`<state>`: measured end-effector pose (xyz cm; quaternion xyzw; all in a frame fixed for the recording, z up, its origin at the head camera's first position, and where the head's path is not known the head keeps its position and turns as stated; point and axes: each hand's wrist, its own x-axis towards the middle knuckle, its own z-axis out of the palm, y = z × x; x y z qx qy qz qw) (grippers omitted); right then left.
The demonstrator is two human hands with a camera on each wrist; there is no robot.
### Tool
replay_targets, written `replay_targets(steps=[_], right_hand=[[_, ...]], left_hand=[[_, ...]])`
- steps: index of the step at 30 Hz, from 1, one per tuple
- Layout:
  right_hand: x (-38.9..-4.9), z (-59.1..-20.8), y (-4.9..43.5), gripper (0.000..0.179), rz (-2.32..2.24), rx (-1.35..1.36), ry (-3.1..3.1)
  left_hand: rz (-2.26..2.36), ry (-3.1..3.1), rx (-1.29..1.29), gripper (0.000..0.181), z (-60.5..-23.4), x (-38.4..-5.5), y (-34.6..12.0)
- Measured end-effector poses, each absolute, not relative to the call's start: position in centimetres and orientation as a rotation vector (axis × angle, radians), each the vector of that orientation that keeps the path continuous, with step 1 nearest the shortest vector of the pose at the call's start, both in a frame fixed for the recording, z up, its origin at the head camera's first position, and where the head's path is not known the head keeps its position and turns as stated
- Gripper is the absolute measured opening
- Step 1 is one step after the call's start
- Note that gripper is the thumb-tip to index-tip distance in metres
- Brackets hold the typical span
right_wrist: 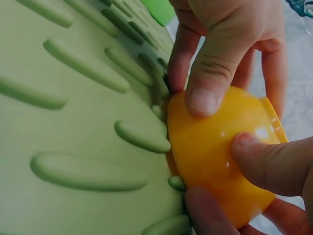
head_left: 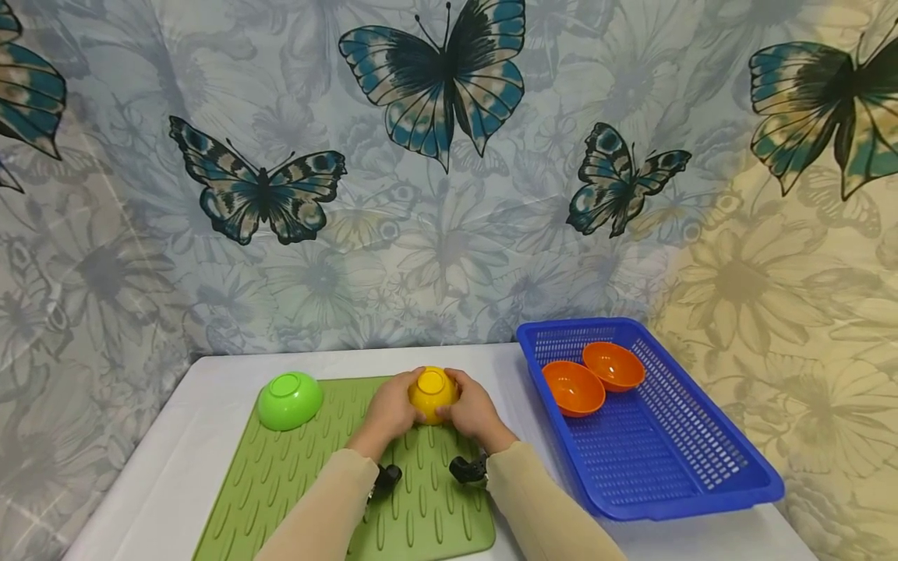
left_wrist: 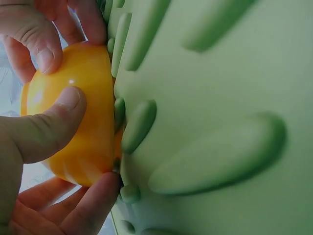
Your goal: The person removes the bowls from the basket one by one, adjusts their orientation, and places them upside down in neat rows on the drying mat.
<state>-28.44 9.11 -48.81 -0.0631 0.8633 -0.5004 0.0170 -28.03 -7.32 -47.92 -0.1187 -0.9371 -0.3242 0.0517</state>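
Note:
A yellow bowl [head_left: 433,393] sits upside down at the far part of a green ridged mat [head_left: 337,467]. From the left side my left hand [head_left: 391,407] grips it, and my right hand [head_left: 477,409] grips it from the right. In the left wrist view both thumbs press on the side of the yellow bowl [left_wrist: 83,117], with the other fingers curved round its rim. The right wrist view shows the rim of the yellow bowl [right_wrist: 220,147] down at the mat's ridges, fingertips right at the rim.
A green bowl [head_left: 290,401] lies upside down on the mat's far left corner. To the right stands a blue basket [head_left: 652,444] holding two orange bowls [head_left: 573,388], both facing up. A patterned cloth with butterflies hangs behind the white table [head_left: 154,460].

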Motion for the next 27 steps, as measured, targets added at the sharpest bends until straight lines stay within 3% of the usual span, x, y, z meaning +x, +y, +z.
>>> replay_targets(steps=[27], right_hand=[[-28.19,-49.16,8.78,0.071,-1.712,-0.072,2.466]], left_hand=[[-0.96,-2.934,-0.359,0.083,-48.91,-28.74,-7.74]])
